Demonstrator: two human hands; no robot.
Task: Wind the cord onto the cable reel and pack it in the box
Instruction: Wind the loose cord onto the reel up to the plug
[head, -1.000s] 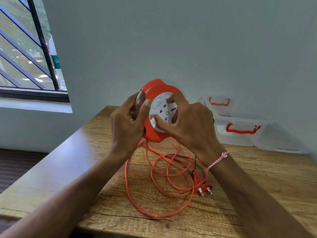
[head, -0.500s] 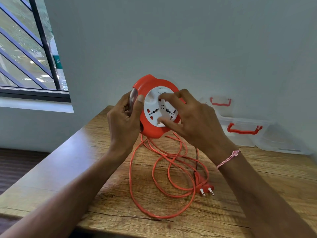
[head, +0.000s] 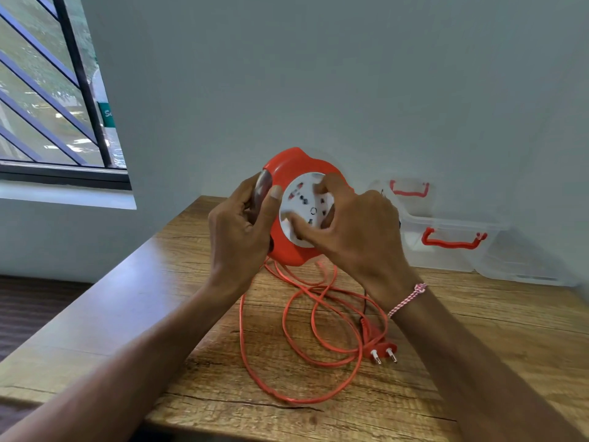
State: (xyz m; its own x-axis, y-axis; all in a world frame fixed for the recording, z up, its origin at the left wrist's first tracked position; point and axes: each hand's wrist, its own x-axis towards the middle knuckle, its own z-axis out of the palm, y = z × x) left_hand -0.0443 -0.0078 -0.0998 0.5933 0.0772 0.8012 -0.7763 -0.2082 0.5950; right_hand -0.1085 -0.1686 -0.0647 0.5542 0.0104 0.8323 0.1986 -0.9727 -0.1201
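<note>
I hold an orange cable reel [head: 288,173] upright above the wooden table [head: 134,301]. My left hand [head: 239,231] grips its left rim, thumb on the front edge. My right hand [head: 357,231] has its fingers on the round white socket face [head: 302,202] in the reel's middle. An orange cord [head: 287,339] hangs from the reel's underside and lies in loose loops on the table, ending in a two-pin plug [head: 381,349]. A clear plastic box [head: 452,247] with red handles stands open behind my right hand, against the wall.
The box's clear lid [head: 411,193] with a red handle leans on the wall behind it. Another clear lid or tray [head: 522,266] lies to the right of the box. A barred window [head: 47,90] is at the left; the table's left edge drops to a dark floor.
The white socket face has turned under my right fingers, which have shifted around it. The reel has dipped and risen slightly, and the cord loops on the table have shifted a little.
</note>
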